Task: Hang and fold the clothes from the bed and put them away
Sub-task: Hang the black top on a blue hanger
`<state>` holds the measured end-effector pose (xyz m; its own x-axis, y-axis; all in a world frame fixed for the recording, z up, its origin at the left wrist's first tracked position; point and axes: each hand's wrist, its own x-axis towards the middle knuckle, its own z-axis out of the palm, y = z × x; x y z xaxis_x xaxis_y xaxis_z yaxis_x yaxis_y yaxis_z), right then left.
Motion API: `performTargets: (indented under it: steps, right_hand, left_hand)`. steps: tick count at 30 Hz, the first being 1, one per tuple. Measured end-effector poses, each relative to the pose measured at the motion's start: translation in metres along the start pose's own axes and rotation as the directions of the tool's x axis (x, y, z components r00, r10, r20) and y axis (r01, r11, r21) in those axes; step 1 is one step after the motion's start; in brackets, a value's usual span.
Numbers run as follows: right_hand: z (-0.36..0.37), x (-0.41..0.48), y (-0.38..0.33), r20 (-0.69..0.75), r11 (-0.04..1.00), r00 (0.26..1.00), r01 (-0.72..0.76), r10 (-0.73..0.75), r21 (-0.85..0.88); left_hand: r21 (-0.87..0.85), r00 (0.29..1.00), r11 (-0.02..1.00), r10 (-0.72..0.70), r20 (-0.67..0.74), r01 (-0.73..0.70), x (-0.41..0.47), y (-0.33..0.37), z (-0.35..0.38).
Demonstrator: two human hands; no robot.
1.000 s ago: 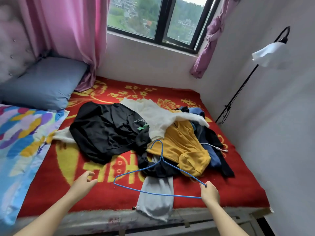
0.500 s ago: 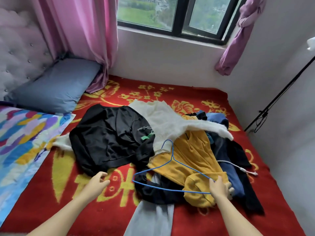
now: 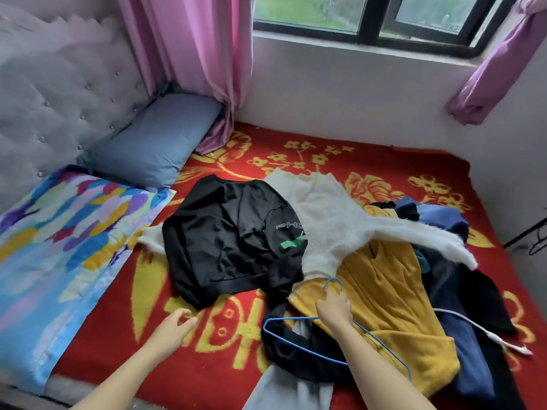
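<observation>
"PHO" on black top (image 3: 231, 238)

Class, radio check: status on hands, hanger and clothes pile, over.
Right hand on blue hanger near its hook. Left hand open, empty, over red blanket. Hanger lies on yellow top. White cable across pile.

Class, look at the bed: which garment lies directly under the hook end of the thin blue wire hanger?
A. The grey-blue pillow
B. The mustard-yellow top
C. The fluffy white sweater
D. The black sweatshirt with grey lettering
B: the hook of the thin blue wire hanger curls over the mustard-yellow top, where the right hand rests on the hanger's neck; the fluffy white sweater ends just beyond the hook.
</observation>
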<state>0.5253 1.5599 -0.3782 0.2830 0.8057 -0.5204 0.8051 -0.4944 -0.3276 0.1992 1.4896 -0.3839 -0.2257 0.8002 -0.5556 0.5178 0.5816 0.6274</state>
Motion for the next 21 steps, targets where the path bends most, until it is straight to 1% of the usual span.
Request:
performTargets:
  steps: [5, 10, 14, 18, 21]
  right_hand:
    - [0.013, 0.008, -0.061, 0.038, 0.994, 0.994, 0.108, -0.107, -0.024]
    - [0.035, 0.007, -0.113, 0.041, 0.989, 0.990, 0.136, -0.134, -0.054]
    - [0.061, -0.001, -0.152, 0.063, 0.989, 0.993, 0.102, -0.096, -0.109]
    - [0.089, -0.005, -0.191, 0.050, 0.985, 0.998, 0.055, -0.047, -0.166]
    - [0.108, -0.009, -0.206, 0.066, 0.972, 0.998, 0.025, -0.009, -0.233]
  left_hand:
    - [-0.062, 0.997, 0.998, -0.016, -0.072, 0.011, 0.013, -0.022, -0.031]
    - [-0.123, 0.996, 0.992, -0.048, -0.080, 0.038, 0.040, -0.051, -0.064]
    - [-0.136, 0.996, 0.988, -0.079, -0.047, 0.072, 0.078, -0.073, -0.098]
    - [-0.128, 0.997, 0.989, -0.077, -0.001, 0.076, 0.130, -0.091, -0.128]
    - [-0.096, 0.991, 0.989, -0.105, 0.078, 0.113, 0.154, -0.100, -0.137]
